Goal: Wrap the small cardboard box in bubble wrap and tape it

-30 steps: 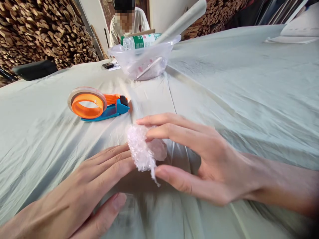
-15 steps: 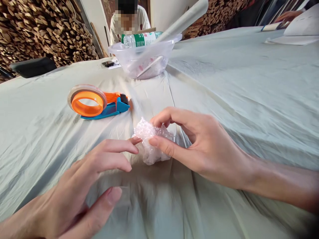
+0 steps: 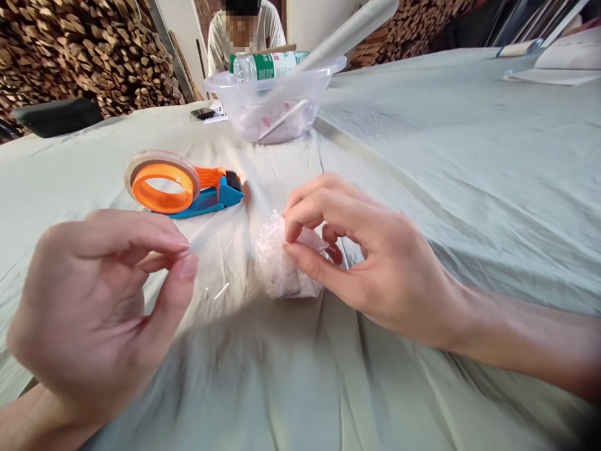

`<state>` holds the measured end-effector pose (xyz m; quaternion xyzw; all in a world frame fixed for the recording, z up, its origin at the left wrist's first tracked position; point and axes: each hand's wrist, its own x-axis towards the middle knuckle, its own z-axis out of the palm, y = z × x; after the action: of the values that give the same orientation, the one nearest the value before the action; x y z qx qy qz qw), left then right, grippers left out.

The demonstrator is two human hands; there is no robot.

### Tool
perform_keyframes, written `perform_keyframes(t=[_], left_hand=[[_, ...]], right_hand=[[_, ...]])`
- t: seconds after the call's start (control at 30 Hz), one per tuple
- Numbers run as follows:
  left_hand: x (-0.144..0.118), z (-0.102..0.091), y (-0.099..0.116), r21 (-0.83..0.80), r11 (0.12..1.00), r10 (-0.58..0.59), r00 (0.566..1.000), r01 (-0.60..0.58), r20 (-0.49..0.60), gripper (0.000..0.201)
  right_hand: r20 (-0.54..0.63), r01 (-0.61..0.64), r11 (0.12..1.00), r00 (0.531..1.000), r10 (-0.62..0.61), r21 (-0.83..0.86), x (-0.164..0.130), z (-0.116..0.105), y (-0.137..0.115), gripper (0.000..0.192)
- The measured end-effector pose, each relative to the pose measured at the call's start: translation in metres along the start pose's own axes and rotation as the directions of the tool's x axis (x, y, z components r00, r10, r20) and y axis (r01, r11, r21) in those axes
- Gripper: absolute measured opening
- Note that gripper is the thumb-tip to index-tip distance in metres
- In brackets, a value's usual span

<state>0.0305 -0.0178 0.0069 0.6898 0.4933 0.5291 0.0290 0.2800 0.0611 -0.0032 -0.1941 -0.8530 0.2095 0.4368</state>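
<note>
A crumpled bundle of bubble wrap (image 3: pixel 277 263) sits on the cloth in front of me; what it wraps, if anything, is hidden. My right hand (image 3: pixel 366 257) is closed at its top right side, thumb and index finger pinched together on it. My left hand (image 3: pixel 117 300) is raised left of the bundle, apart from it, with thumb and fingertips pinched. From that pinch a thin see-through strip of tape (image 3: pixel 221 290) seems to run toward the bundle, showing mainly as a glint. Beyond the left hand stands an orange and blue tape dispenser (image 3: pixel 206 194) with a tape roll.
A clear plastic basin (image 3: pixel 277 106) holds a bottle (image 3: pixel 267 66) and a long white roll (image 3: pixel 352 34). A phone (image 3: pixel 203 113), a black case (image 3: pixel 59 116) and papers (image 3: pixel 568 56) lie on the tablecloth (image 3: pixel 446 175). A person (image 3: pixel 270 25) is at the far side.
My left hand has drawn back left and up from the bundle, and its spread fingers have closed to a pinch. My right fingers have shifted up slightly on the bundle.
</note>
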Motion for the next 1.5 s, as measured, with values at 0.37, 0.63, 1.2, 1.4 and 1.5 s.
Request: perform_keyframes(t=[0.37,0.63,1.2,1.4,1.5], left_hand=[[0.002,0.008,-0.006,-0.172,0.969,-0.166,0.983,0.178,0.083,0.013],[0.002,-0.003,-0.011,-0.142,0.879,-0.421,0.880,0.456,0.222,0.019],[0.000,0.003,-0.017,-0.258,0.868,-0.402,0.906,0.424,0.136,0.019],[0.003,0.005,-0.013,-0.239,0.919,-0.317,0.948,0.314,0.028,0.027],[0.003,0.004,-0.013,-0.196,0.944,-0.276,0.961,0.265,-0.032,0.024]], right_hand=[[0.009,0.197,0.928,0.979,-0.205,-0.318,-0.004,-0.001,0.001,0.014],[0.029,0.284,0.927,0.958,-0.286,-0.245,-0.006,0.002,0.004,0.012],[0.020,0.255,0.954,0.967,-0.255,-0.160,-0.006,0.001,0.008,0.012],[0.028,0.252,0.955,0.968,-0.251,-0.159,-0.007,0.000,0.007,0.013],[0.029,0.250,0.958,0.968,-0.248,-0.144,-0.006,0.000,0.006,0.015]])
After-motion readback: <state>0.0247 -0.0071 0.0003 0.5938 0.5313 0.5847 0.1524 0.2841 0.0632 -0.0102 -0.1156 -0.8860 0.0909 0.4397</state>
